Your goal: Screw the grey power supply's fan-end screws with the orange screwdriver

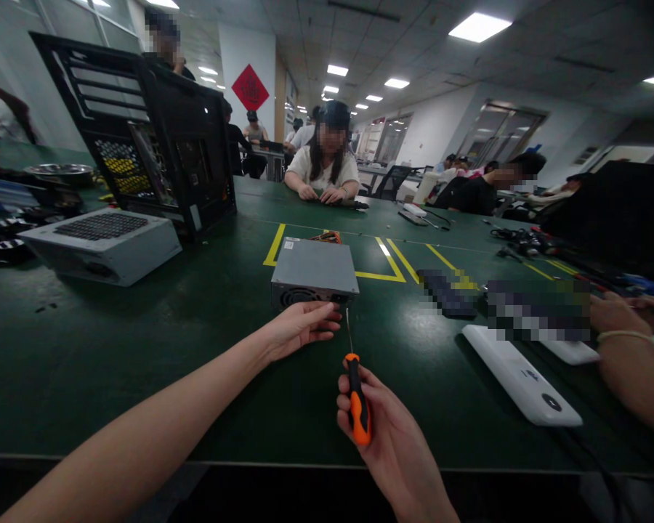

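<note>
A grey computer power supply [315, 263] lies on the green table in front of me, its fan side facing me and a bundle of coloured wires behind it. My left hand [305, 325] is at its near edge, fingers stretched out and apart, close to the socket corner; whether the fingertips touch the case I cannot tell. In my right hand [373, 410] is a screwdriver [360, 407] with an orange and black handle. Its thin shaft points up and away, with the tip just short of the power supply's near right corner.
Left stand a second power supply [106, 243], an upright black computer case [185, 145] and a metal bowl [59, 173]. To the right lie a dark phone-like object [447, 293] and a white power bank-like device [523, 374]. Another person's hand [621, 319] is at far right; a person [327, 163] sits opposite.
</note>
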Demonstrator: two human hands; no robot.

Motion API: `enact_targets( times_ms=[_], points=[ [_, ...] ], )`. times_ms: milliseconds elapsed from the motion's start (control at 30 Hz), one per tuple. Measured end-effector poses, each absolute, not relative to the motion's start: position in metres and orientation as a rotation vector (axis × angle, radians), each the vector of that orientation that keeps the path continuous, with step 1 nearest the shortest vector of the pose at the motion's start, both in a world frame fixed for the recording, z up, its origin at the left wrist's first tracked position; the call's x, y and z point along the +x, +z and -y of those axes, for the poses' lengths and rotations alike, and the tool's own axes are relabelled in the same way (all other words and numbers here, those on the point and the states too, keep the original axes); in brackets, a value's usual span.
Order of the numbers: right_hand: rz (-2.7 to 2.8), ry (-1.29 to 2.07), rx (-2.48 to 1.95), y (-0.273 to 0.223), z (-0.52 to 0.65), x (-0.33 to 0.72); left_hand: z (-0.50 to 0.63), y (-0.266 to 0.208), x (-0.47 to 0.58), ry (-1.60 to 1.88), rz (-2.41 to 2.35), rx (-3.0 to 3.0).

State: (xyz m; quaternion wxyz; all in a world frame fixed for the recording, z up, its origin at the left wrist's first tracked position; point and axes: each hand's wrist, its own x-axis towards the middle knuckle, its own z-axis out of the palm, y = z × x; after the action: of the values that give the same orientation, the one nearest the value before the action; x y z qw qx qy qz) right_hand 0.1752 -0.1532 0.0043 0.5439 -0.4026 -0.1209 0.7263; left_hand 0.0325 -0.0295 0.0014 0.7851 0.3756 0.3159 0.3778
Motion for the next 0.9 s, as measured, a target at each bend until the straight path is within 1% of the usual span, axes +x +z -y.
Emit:
enact_targets(
  times_ms=[133, 600, 900],
  points=[
    [0.238, 1.681, -0.931, 0.0087, 0.1477, 0.1778, 0.0293, 0.0017, 0.0332, 0.806, -0.727, 0.834],
    [0.15, 1.698, -0.917, 0.0086, 0.1437, 0.1794, 0.0304, 0.0024, 0.0314, 0.768, -0.773, 0.898],
    [0.203, 1.695, -0.877, 0.0054, 0.1422, 0.1785, 0.0303, 0.0013, 0.0315, 0.769, -0.766, 0.915]
  ],
)
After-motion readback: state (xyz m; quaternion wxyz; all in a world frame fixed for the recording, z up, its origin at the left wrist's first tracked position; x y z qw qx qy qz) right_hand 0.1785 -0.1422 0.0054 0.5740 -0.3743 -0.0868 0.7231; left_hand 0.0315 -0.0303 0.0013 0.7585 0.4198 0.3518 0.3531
